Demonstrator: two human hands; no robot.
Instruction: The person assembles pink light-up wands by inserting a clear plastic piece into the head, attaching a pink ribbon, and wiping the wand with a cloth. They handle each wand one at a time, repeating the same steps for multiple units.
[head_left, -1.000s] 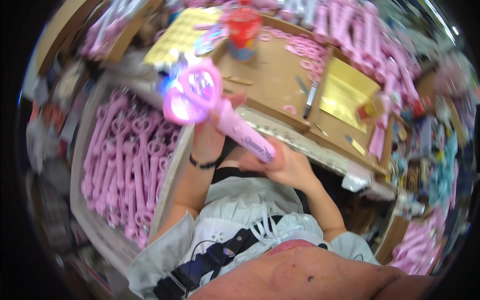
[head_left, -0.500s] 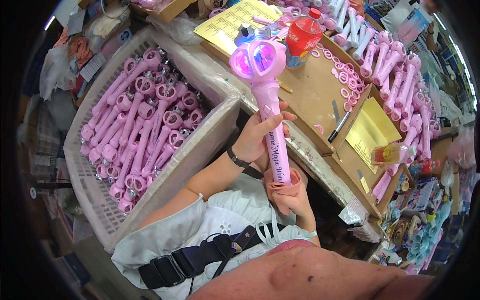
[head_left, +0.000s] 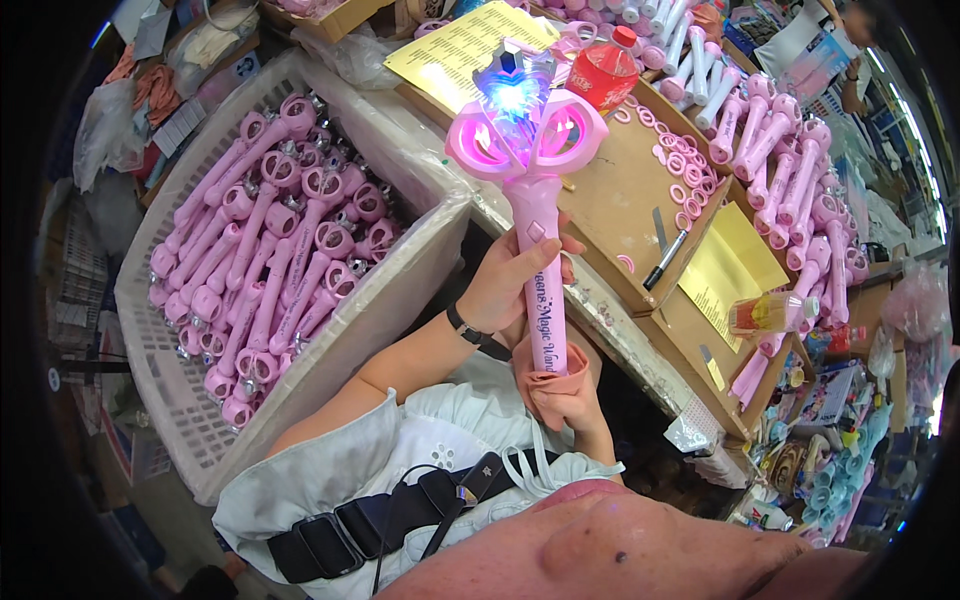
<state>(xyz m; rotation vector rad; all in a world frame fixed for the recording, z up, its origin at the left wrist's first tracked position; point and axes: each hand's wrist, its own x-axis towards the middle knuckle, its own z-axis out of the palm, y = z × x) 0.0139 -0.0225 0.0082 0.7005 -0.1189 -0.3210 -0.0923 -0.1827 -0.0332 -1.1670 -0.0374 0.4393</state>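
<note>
While my left hand wraps its mid-handle and my right hand grips its lower end in peach cloth, one lit pink wand is held beside the table's near edge. White crate of spare wands, just beside the table's near left corner; pink rings, toward the cardboard tray's far right corner; black marker, near the tray's right edge.

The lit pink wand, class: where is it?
In the head view, upper centre, the lit pink wand is held by the left hand, with the right hand at its lower end, right of the white basket.
</note>
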